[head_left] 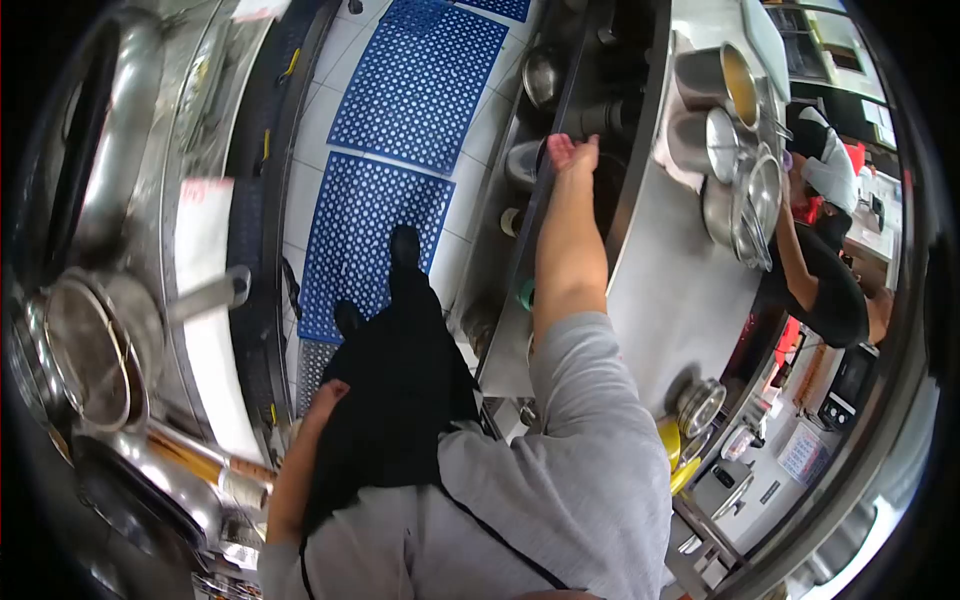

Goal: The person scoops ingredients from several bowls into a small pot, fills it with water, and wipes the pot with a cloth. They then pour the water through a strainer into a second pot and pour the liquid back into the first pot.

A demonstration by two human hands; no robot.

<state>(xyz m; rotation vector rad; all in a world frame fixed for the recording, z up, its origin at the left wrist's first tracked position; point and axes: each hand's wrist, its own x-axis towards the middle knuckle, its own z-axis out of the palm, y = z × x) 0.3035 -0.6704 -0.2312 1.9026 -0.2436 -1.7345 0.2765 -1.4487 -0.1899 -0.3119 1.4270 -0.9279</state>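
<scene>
My right hand (572, 152) reaches forward over the edge of a dark lower shelf (548, 200) under the steel counter. Its fingers and thumb are apart, and I see nothing held in it. Closest to that hand are a metal container (524, 165) on the shelf and dark cylindrical pots (600, 118) deeper in. A round metal bowl (542, 78) sits farther along the shelf. My left hand (328, 398) hangs low beside my black apron (390, 400); its fingers are blurred and partly hidden, with no object visible in them.
Blue perforated mats (378, 215) cover the floor ahead. On the steel counter (665, 310) at right stand pots (705, 85) and strainers (755, 200). A co-worker (825, 270) is beyond it. Sieves (95, 350) and a white cloth (205, 300) lie on the left counter.
</scene>
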